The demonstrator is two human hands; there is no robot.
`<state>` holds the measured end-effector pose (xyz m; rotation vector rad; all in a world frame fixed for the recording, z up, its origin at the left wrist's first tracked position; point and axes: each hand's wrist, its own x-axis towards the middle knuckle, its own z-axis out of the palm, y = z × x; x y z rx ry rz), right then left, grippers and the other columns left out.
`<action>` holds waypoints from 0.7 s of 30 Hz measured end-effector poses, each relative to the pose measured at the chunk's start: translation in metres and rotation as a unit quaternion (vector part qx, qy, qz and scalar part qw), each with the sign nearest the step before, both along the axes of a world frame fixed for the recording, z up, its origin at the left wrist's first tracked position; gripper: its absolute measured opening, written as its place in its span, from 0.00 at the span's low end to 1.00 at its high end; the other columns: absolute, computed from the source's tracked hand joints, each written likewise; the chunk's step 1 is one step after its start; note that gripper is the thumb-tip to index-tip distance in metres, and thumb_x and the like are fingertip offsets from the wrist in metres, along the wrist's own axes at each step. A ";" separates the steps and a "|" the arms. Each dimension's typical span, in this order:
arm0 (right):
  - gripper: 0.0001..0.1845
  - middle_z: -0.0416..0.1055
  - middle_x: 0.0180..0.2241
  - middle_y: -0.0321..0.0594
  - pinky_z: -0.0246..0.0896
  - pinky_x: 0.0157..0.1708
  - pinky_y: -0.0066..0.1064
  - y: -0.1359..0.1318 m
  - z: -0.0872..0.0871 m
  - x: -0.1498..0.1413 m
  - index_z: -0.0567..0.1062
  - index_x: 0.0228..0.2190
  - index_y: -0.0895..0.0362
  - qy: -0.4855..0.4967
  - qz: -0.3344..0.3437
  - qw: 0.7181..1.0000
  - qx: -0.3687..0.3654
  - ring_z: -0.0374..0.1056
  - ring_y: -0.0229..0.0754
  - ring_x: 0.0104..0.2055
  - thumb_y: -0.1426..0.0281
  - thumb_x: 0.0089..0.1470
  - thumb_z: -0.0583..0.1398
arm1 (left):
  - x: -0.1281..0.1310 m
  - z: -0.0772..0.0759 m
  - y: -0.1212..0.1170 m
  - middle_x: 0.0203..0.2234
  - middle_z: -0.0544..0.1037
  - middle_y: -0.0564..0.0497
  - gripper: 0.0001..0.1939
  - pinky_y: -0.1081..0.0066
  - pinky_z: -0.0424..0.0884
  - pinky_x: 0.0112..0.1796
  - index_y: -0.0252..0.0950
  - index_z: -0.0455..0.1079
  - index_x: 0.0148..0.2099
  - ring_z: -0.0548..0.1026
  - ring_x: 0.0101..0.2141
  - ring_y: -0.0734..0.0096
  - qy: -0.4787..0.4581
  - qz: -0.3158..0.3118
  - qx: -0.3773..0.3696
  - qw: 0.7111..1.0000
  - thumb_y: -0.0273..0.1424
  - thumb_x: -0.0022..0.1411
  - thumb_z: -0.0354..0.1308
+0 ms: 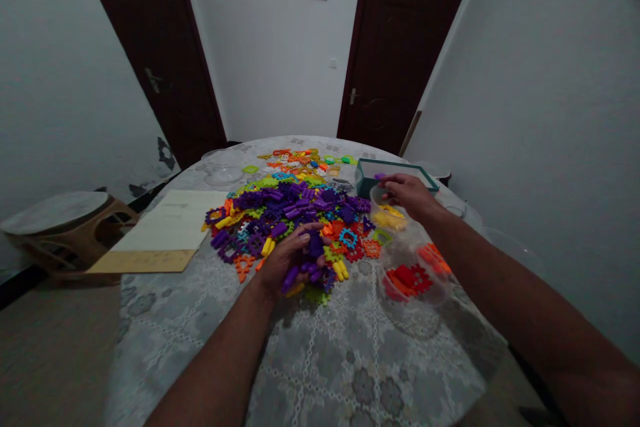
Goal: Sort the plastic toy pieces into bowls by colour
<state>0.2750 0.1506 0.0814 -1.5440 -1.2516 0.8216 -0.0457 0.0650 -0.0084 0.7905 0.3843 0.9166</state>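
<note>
My left hand (286, 259) is cupped at the near edge of a heap of coloured plastic building pieces (300, 204). Several purple pieces (314, 245) lie in its curled fingers. My right hand (411, 192) reaches to the near side of a green-rimmed box (400, 166), its fingers pinched on a small purple piece (380, 176). Below that hand stands a clear tub with yellow pieces (389, 217). Closer to me, another clear tub holds red pieces (407, 280), and orange pieces (434, 259) sit beside it, partly behind my right forearm.
A round table with a patterned grey cloth (320, 360) carries everything. At the left lies a pale sheet of board (170, 230); clear lids (223, 176) rest behind it. A wooden stool (65, 227) stands left of the table. Looser orange and yellow pieces (295, 162) spread at the back.
</note>
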 end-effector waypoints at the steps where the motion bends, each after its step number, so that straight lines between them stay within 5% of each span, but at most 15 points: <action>1: 0.10 0.81 0.39 0.44 0.68 0.24 0.24 -0.010 -0.003 -0.007 0.80 0.43 0.59 -0.017 0.040 0.999 -0.002 0.74 0.36 0.28 0.76 0.60 0.61 | 0.001 0.001 -0.001 0.48 0.80 0.39 0.21 0.79 0.63 0.15 0.38 0.67 0.61 0.81 0.28 0.65 0.003 0.003 0.001 1.000 0.36 0.69 0.61; 5: 0.12 0.81 0.36 0.41 0.72 0.31 0.29 -0.057 -0.010 -0.044 0.81 0.47 0.56 -0.146 0.217 0.965 0.030 0.75 0.39 0.31 0.71 0.64 0.61 | 0.004 0.001 -0.001 0.48 0.80 0.39 0.21 0.79 0.63 0.16 0.37 0.68 0.60 0.81 0.28 0.67 0.005 0.009 0.009 1.000 0.37 0.69 0.64; 12: 0.25 0.77 0.57 0.45 0.69 0.53 0.41 -0.104 -0.013 -0.103 0.74 0.60 0.50 -0.258 0.375 0.867 0.201 0.75 0.45 0.52 0.77 0.64 0.60 | 0.005 -0.003 -0.001 0.27 0.79 0.50 0.27 0.80 0.60 0.14 0.38 0.64 0.62 0.70 0.14 0.75 0.050 -0.020 0.031 0.998 0.45 0.69 0.64; 15: 0.27 0.77 0.55 0.45 0.67 0.55 0.41 -0.101 -0.021 -0.113 0.74 0.59 0.51 -0.255 0.395 0.851 0.235 0.73 0.45 0.55 0.81 0.62 0.60 | 0.006 -0.007 -0.002 0.24 0.78 0.50 0.24 0.79 0.60 0.14 0.36 0.66 0.57 0.68 0.13 0.75 0.065 -0.016 0.046 0.997 0.45 0.68 0.65; 21: 0.13 0.77 0.40 0.40 0.65 0.44 0.33 -0.098 -0.022 -0.107 0.80 0.43 0.55 -0.261 0.384 0.860 0.212 0.72 0.41 0.42 0.81 0.60 0.62 | 0.007 -0.006 -0.003 0.26 0.79 0.49 0.25 0.78 0.63 0.16 0.35 0.69 0.58 0.72 0.16 0.73 0.092 -0.044 0.024 0.994 0.44 0.67 0.67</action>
